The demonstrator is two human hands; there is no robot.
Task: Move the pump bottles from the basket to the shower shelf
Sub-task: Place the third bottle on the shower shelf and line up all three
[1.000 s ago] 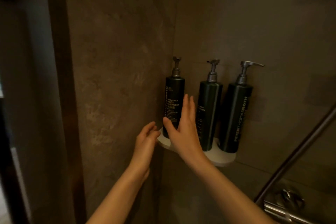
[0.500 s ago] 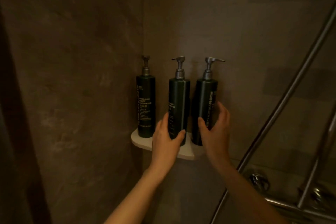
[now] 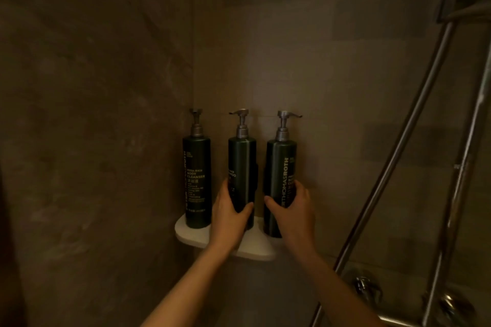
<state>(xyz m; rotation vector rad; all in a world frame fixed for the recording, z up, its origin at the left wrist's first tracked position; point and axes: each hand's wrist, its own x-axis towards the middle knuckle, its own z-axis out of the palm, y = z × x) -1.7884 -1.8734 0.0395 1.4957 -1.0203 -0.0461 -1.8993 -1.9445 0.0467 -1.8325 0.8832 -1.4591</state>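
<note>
Three dark green pump bottles with silver pumps stand upright on a white corner shower shelf (image 3: 255, 247). The left bottle (image 3: 196, 180) reads "body cleanser" and stands untouched. My left hand (image 3: 229, 216) wraps around the lower part of the middle bottle (image 3: 242, 159). My right hand (image 3: 293, 211) grips the lower part of the right bottle (image 3: 281, 164), whose label runs vertically. Both held bottles rest on the shelf. No basket is in view.
Brown tiled walls meet in the corner behind the shelf. A chrome shower hose (image 3: 393, 167) and a vertical rail (image 3: 462, 167) run down the right side. Chrome tap fittings (image 3: 369, 288) sit low on the right wall.
A second ago both hands were by the left bottle. They moved right, the left hand onto the middle bottle and the right hand onto the right bottle. My view also shifted right.
</note>
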